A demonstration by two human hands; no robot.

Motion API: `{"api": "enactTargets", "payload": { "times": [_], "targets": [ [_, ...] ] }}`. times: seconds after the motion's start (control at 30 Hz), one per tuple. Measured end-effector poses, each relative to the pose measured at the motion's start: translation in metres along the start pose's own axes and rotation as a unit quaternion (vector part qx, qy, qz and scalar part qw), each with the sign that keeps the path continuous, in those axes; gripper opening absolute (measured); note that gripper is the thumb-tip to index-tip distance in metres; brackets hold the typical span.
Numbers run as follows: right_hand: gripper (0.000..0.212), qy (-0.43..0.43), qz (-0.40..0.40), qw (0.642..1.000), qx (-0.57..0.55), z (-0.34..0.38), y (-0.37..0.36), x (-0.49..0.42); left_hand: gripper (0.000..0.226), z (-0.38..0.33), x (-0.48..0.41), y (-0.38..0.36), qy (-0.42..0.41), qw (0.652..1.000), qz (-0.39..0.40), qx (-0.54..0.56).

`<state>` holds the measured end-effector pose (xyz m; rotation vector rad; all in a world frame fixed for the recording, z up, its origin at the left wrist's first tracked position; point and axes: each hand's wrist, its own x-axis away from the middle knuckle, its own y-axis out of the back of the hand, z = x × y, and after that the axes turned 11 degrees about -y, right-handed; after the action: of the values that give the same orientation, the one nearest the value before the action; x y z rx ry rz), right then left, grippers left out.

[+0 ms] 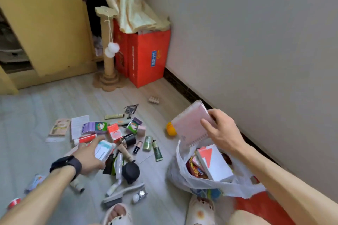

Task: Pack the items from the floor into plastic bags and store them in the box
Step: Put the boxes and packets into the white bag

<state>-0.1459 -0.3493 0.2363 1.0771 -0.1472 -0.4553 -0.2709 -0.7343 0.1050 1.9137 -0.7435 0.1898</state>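
Your right hand (222, 129) grips a pink spiral notebook (190, 126) above the open white plastic bag (184, 177), at 3 o'clock from the clutter on the floor (54, 100). It is tilted, spiral edge down, top toward 12 o'clock. Your left hand (89, 157) curls round a white-and-teal carton (105, 150) whose print is blurred. A white-and-red box (214, 162) crowds the bag's mouth. At 12 o'clock, a red paper bag (148, 56) bears a blue label (154, 58) in Chinese characters.

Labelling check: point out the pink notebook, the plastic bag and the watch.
pink notebook (188, 126), head view, middle of cover.
plastic bag (178, 173), head view, left wall.
watch (68, 163), head view, strap on wrist.
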Motion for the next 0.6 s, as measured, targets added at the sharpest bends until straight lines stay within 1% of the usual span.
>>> {"api": "enactTargets", "payload": {
  "times": [0.07,0.17,0.27,0.3,0.37,0.47,0.6],
  "targets": [
    [0.007,-0.066,-0.048,0.996,-0.032,-0.038,0.024,0.017,0.106,-0.047,-0.004,0.02,-0.075,0.997,-0.015,-0.013],
    [0.009,-0.169,-0.098,0.98,-0.041,-0.094,0.043,0.043,0.103,-0.123,-0.006,0.038,-0.175,0.985,-0.014,-0.007],
    [0.006,-0.248,-0.138,0.959,-0.001,-0.135,0.044,0.068,0.098,-0.19,-0.006,0.031,-0.252,0.967,-0.006,-0.038],
    [0.008,-0.261,-0.141,0.955,0.027,-0.145,0.043,0.074,0.097,-0.209,-0.006,0.023,-0.274,0.961,0.001,-0.048],
    [0.015,-0.274,-0.123,0.949,0.092,-0.163,0.037,0.082,0.096,-0.244,-0.009,-0.001,-0.31,0.948,0.029,-0.07],
    [0.018,-0.266,-0.078,0.945,0.176,-0.179,0.024,0.082,0.098,-0.283,-0.021,-0.043,-0.353,0.926,0.074,-0.114],
    [0.02,-0.229,-0.065,0.949,0.205,-0.19,0.005,0.072,0.096,-0.318,-0.041,-0.105,-0.403,0.896,0.062,-0.173]
  ]
}}
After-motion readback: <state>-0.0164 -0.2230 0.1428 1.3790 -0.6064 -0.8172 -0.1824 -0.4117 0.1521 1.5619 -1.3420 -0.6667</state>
